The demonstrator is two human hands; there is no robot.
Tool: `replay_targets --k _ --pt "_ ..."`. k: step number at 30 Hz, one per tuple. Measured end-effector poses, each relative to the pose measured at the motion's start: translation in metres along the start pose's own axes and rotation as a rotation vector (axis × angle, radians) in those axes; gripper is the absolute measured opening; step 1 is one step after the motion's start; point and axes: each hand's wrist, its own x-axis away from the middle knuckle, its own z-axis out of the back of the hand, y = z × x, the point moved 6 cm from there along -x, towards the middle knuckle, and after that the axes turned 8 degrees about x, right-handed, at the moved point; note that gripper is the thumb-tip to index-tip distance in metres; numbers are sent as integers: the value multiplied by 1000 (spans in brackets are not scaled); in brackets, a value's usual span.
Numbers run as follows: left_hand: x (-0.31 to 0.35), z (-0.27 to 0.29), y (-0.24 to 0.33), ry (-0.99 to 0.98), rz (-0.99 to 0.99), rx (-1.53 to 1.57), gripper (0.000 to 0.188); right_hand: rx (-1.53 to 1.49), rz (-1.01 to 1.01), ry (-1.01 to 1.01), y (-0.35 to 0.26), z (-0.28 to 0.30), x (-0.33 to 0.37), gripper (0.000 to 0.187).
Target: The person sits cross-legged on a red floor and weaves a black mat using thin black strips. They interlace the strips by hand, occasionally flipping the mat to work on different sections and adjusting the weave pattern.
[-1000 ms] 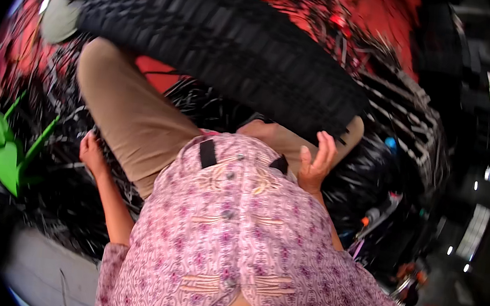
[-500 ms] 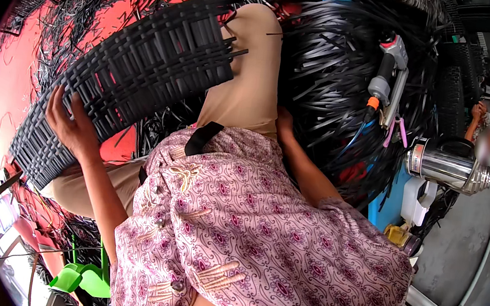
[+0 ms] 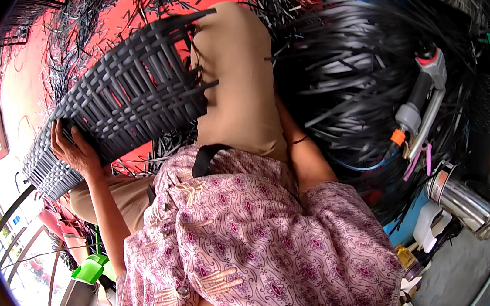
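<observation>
A curved panel of woven black flat strips [image 3: 136, 91] lies across my lap on the left, its loose strip ends reaching my raised knee. My left hand [image 3: 78, 152] rests on the panel's lower left part, with its fingers spread over the weave. My right forearm [image 3: 311, 158], with a thin dark band at the wrist, runs down behind the tan-trousered knee [image 3: 236, 78]. The leg hides the fingers of my right hand, so I cannot see what they touch. Beyond that arm lies a large bundle of loose black strips [image 3: 359, 69].
A grey-and-red air tool [image 3: 420, 95] with a blue hose lies on the strip bundle. Near it are pink-handled scissors [image 3: 418, 162] and a steel jug [image 3: 465, 204]. Cut strips litter the red floor [image 3: 119, 27]. A green dustpan [image 3: 90, 268] stands lower left. A blurred person is far right.
The view has turned, shifting the air tool and jug rightward. My left hand stays on the panel, which now looks more tilted. My right hand has slipped further behind the knee.
</observation>
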Motion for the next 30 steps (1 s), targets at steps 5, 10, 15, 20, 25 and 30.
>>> replay_targets --k 5,10,15,20,25,30 --pt "5 -1 -2 -31 18 -27 50 407 590 178 -104 -32 -110 40" --pt "9 6 -4 -71 44 -59 51 1031 973 630 -188 -45 -167 54" --pt "5 2 4 -62 55 -33 51 1281 578 1203 -171 72 -170 50" --pt "9 2 3 -84 101 -50 51 1085 355 1097 -76 149 -146 50" --pt "9 3 1 -52 62 -57 52 1006 293 925 -22 153 -174 50" --pt "10 4 0 -61 74 -70 53 1041 390 764 -18 117 -232 50"
